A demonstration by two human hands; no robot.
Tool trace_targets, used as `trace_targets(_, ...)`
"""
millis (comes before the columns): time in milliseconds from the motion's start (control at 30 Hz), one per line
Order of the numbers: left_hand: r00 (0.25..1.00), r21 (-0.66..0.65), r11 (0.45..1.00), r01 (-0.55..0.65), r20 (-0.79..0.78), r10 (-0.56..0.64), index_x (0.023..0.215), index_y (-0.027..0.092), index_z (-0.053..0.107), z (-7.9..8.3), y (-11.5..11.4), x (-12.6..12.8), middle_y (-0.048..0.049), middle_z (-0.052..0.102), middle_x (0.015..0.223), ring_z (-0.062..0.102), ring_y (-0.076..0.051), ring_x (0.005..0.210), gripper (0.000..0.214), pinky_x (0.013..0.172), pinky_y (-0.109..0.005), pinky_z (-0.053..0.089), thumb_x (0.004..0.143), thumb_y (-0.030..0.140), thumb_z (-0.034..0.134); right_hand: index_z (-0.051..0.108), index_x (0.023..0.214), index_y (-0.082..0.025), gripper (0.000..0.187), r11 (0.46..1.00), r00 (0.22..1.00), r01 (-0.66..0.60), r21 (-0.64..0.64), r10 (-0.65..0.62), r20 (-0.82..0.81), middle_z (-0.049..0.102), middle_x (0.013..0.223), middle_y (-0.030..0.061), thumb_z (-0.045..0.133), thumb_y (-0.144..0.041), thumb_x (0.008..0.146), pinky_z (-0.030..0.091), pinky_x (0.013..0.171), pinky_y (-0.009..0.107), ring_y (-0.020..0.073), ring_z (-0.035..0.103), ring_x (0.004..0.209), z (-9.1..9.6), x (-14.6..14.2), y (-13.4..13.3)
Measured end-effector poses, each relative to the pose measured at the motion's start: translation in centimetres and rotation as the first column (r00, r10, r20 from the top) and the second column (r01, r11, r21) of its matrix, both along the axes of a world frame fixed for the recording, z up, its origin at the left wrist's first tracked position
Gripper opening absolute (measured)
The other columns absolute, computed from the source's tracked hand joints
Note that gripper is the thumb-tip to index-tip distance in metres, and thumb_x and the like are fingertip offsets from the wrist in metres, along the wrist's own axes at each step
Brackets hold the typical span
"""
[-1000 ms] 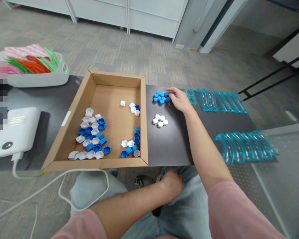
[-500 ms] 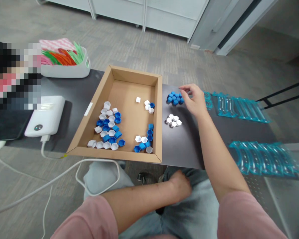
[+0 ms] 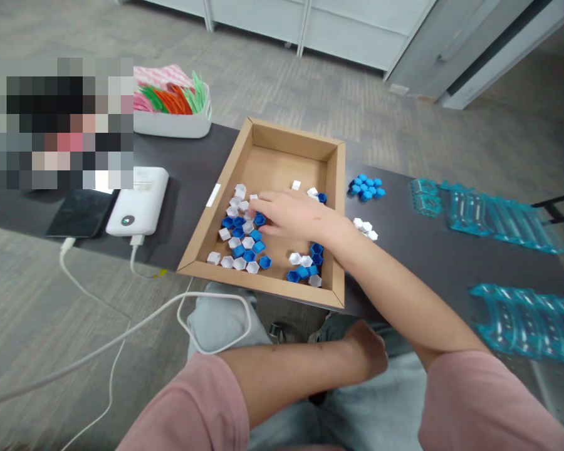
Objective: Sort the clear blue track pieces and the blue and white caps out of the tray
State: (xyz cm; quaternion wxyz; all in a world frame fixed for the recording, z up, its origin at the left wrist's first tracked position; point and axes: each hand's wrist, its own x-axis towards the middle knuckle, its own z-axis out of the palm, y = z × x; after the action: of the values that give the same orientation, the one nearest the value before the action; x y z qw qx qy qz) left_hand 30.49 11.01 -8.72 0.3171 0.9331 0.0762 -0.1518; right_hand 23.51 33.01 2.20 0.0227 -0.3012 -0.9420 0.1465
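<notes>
My right hand (image 3: 289, 214) reaches into the cardboard tray (image 3: 263, 285), over the right side of a cluster of white and blue hexagonal cups (image 3: 248, 243). Its thumb and fingers are apart, with the fingertips close to a blue cup (image 3: 259, 219); I see nothing held. Under the forearm, near the tray's right wall, lie several more white and blue cups (image 3: 302, 272), partly covered. My left hand (image 3: 369, 352) rests low on my lap with its fingers hidden. Right of the tray sit a group of blue hexagonal pieces (image 3: 366, 186) and several white ones (image 3: 366, 227), partly behind my forearm.
Clear teal plastic strips (image 3: 531, 319) lie on the dark table's right part, with more (image 3: 498, 216) behind. At left are a white power bank (image 3: 138, 203) with a cable, a black phone (image 3: 82, 213) and a white basket (image 3: 173, 124) of coloured stems. Someone blurred sits at far left.
My right hand has moved left from the blue pieces beside the tray into the tray, over the cup cluster. The view has shifted left; my left hand stays on my lap.
</notes>
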Motion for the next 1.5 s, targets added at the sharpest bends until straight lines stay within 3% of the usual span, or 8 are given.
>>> trace_targets(267,1.000,-0.001,1.000,0.010,-0.014,-0.011,0.123,0.009,0.096,0.1,-0.4,0.1,-0.0247,0.091,0.131,0.086,-0.028,0.109,0.037,0.072,-0.037,0.046,0.115,0.010,0.060,0.086,0.133,-0.028,0.024,0.994,0.972,-0.001,-0.112,-0.025,-0.234,0.082,0.124,0.0083,0.070,-0.029,0.115,0.055,0.097,0.041,0.0277,0.075,0.108,1.0,5.0,-0.4)
trace_targets(367,1.000,0.026,0.999,0.020,0.016,-0.020,0.121,0.012,0.096,-0.1,-0.7,-0.2,-0.0239,0.091,0.133,0.085,-0.029,0.112,0.029,0.077,-0.038,0.047,0.110,0.007,0.069,0.088,0.130,-0.032,0.031,0.975,0.872,0.203,-0.089,-0.221,-0.437,0.081,0.117,0.0076,0.067,-0.054,0.121,0.060,0.100,0.045,0.0289,0.075,0.107,1.6,10.2,-0.3)
trace_targets(500,0.999,0.065,0.998,0.022,0.037,-0.024,0.117,0.014,0.097,-0.5,-0.9,-0.7,-0.0248,0.091,0.123,0.082,-0.028,0.099,0.024,0.079,-0.039,0.045,0.106,0.008,0.076,0.080,0.120,-0.033,0.051,0.796,0.575,0.596,-0.105,-0.515,-0.635,0.077,0.107,0.0068,0.076,-0.082,0.109,0.065,0.093,0.046,0.0288,0.074,0.100,-0.5,19.2,1.5)
trace_targets(600,0.999,0.070,0.997,0.017,0.043,-0.020,0.119,0.012,0.096,-0.7,-1.1,-0.9,-0.0253,0.090,0.119,0.080,-0.027,0.097,0.026,0.076,-0.038,0.039,0.112,0.014,0.071,0.071,0.109,-0.032,0.050,0.638,0.373,0.759,-0.132,-0.592,-0.714,0.074,0.101,0.0053,0.082,-0.080,0.102,0.066,0.093,0.047,0.0285,0.075,0.098,-3.6,24.6,3.2)
trace_targets(733,0.999,0.063,0.997,0.040,0.029,-0.042,0.121,0.011,0.095,-0.9,-1.5,-1.0,-0.0253,0.090,0.121,0.079,-0.027,0.099,0.026,0.076,-0.038,0.035,0.112,0.015,0.071,0.066,0.098,-0.030,0.035,0.476,0.276,0.866,-0.154,-0.711,-0.647,0.078,0.099,0.0050,0.085,-0.060,0.097,0.067,0.097,0.049,0.0284,0.075,0.096,-7.1,27.4,4.0)
trace_targets(833,0.998,0.057,0.996,0.064,0.012,-0.065,0.120,0.012,0.095,-0.9,-1.6,-0.8,-0.0252,0.089,0.121,0.077,-0.026,0.094,0.023,0.078,-0.038,0.035,0.109,0.015,0.075,0.066,0.094,-0.030,0.026,0.425,0.274,0.892,-0.154,-0.780,-0.563,0.080,0.096,0.0051,0.084,-0.050,0.092,0.066,0.096,0.048,0.0281,0.074,0.093,-8.1,27.4,3.9)
trace_targets(1200,0.995,0.060,0.993,0.098,-0.035,-0.096,0.126,0.012,0.093,-0.6,-1.3,-0.8,-0.0247,0.089,0.126,0.081,-0.026,0.102,0.026,0.081,-0.036,0.041,0.112,0.016,0.072,0.065,0.100,-0.030,0.015,0.408,0.263,0.900,-0.153,-0.788,-0.557,0.080,0.103,0.0048,0.071,-0.044,0.101,0.063,0.094,0.043,0.0256,0.073,0.094,-7.4,27.0,3.7)
trace_targets(1500,0.998,0.050,0.996,0.067,0.006,-0.068,0.121,0.013,0.096,-0.6,-1.6,-0.7,-0.0251,0.090,0.124,0.081,-0.028,0.101,0.025,0.078,-0.038,0.042,0.109,0.012,0.074,0.077,0.108,-0.031,0.026,0.628,0.482,0.778,-0.027,-0.624,-0.616,0.082,0.108,0.0072,0.075,-0.057,0.108,0.067,0.100,0.050,0.0303,0.076,0.101,-4.6,21.9,1.3)
